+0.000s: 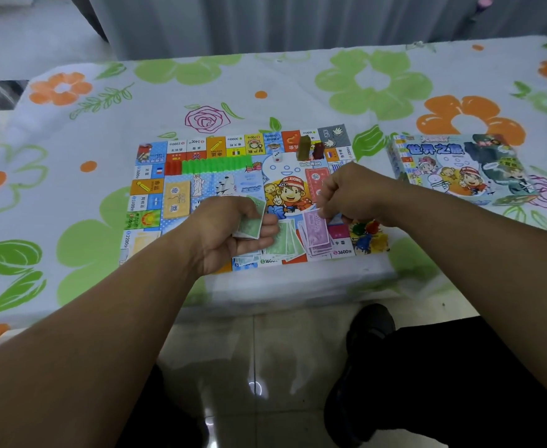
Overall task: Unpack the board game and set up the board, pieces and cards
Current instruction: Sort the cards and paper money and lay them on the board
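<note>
The colourful game board point(220, 189) lies flat on the table in front of me. My left hand point(230, 234) grips a stack of green play-money notes point(249, 223) over the board's near edge. My right hand point(346, 192) pinches a purple note at the top of the purple money pile point(315, 231). A green money pile point(283, 242) lies between the two hands. A row of green and red houses point(213, 164), a yellow card deck point(176, 200), a white die point(277, 157) and upright pawns point(304, 147) stand on the board. Coloured tokens point(366, 231) sit at its near right corner.
The game box point(459, 166) lies to the right of the board on the flowered tablecloth point(71, 176). A red note pile point(314, 182) lies on the board behind my right hand. The table's front edge runs just below the board; tiled floor and my legs are beneath.
</note>
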A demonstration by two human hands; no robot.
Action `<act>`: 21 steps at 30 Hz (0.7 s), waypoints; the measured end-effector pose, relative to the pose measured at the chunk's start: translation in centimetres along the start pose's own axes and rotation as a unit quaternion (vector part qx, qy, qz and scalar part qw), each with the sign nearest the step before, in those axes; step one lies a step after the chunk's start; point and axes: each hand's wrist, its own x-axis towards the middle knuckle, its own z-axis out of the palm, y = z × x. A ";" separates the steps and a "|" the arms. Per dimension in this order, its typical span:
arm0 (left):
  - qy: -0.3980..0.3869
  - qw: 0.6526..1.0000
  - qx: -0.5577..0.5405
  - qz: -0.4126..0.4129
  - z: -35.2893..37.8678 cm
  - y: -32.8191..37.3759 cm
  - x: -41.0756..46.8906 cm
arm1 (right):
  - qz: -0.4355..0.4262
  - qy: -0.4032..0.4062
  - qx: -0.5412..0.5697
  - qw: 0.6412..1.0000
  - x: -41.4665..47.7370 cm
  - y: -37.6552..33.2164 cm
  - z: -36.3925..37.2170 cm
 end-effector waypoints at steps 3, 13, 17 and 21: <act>-0.003 1.000 0.000 -0.002 0.2 0.0 0.0 | -0.001 -0.002 -0.023 1.000 0.0 0.2 0.2; -0.014 1.000 0.006 -0.004 0.0 0.0 -0.2 | -0.032 0.019 -0.026 0.999 0.2 -0.9 0.8; -0.020 1.000 0.008 0.007 -0.1 0.0 -0.3 | -0.063 0.010 -0.007 0.998 0.1 -1.4 1.2; -0.029 0.999 0.006 0.014 -0.3 0.1 -0.3 | -0.086 -0.004 0.059 0.995 -0.2 -2.0 1.5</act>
